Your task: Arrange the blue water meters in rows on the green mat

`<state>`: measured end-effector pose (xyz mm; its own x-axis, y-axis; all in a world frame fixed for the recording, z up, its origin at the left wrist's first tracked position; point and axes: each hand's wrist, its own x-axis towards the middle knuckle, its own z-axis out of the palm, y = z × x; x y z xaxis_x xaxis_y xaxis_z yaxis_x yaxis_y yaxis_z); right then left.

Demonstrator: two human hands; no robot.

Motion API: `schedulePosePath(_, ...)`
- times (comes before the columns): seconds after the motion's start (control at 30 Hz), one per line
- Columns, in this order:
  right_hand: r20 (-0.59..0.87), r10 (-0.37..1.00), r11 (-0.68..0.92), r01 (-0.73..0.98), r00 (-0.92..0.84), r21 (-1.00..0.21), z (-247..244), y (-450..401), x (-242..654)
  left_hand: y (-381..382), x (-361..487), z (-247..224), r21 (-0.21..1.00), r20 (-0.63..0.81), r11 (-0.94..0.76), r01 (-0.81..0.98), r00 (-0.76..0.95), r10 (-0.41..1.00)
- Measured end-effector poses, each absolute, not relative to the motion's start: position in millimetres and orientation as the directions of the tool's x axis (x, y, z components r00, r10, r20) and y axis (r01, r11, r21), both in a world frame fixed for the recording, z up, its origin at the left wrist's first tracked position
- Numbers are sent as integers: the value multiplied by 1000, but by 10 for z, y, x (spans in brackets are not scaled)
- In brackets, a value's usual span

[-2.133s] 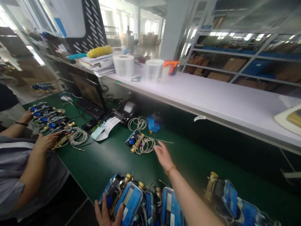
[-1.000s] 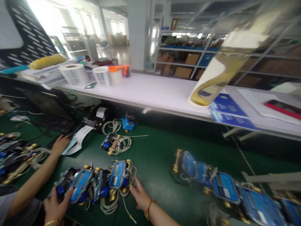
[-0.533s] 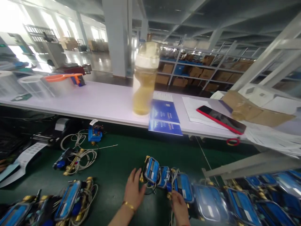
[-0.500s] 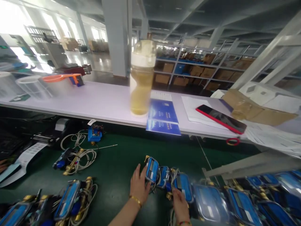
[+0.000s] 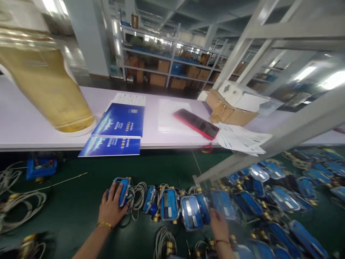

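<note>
In the head view, the left hand (image 5: pixel 111 208) lies with spread fingers over the leftmost blue meter (image 5: pixel 120 189) of a row of blue meters (image 5: pixel 172 205) on the green counter (image 5: pixel 67 205); its grip is loose, cupping the meter's end. At three o'clock of it, the right hand (image 5: pixel 219 226) touches a meter in the row, blurred, so I cannot tell its grip. At twelve o'clock a white shelf (image 5: pixel 24 126) carries a yellow bottle (image 5: pixel 51 90), blue booklets (image 5: pixel 118 122) and a red phone (image 5: pixel 196 123).

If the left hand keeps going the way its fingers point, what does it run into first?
The left hand already lies on the end blue meter of the row. Its fingers point up and away; past that meter lies bare green mat, then probably the white shelf's edge, though depth is unclear.
</note>
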<state>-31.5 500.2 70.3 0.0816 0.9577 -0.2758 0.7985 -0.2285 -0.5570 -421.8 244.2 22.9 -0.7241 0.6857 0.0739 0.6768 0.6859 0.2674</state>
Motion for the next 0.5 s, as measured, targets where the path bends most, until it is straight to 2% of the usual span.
schedulePosePath(0.1, -269, 962, -189, 816, 44, -546, 774, 5108, -213, 2362, -4385, 80, 393, 129, 604, 694, -691, 711)
schedulePosePath(0.17, -205, 978, -86, 836, -32, -542, 782, 5087, -258, 2326, -4437, 39, 470, 107, 596, 651, -712, 694)
schedulePosePath(0.23, -172, 978, 12, 854, -118, -521, 734, 5027, -348, 2301, -4434, 40, 556, 61, 614, 561, -764, 642)
schedulePosePath(0.33, -244, 942, 89, 873, -230, -479, 557, 4943, -483, 2272, -4335, 41, 717, -34, 602, 352, -845, 534)
schedulePosePath(0.4, -277, 929, 88, 874, -245, -478, 422, 4933, -543, 2249, -4233, 6, 808, -108, 549, 211, -864, 491)
schedulePosePath(0.5, -308, 928, 26, 861, -210, -509, 313, 5001, -596, 2214, -4086, -83, 884, -182, 458, 95, -833, 522)
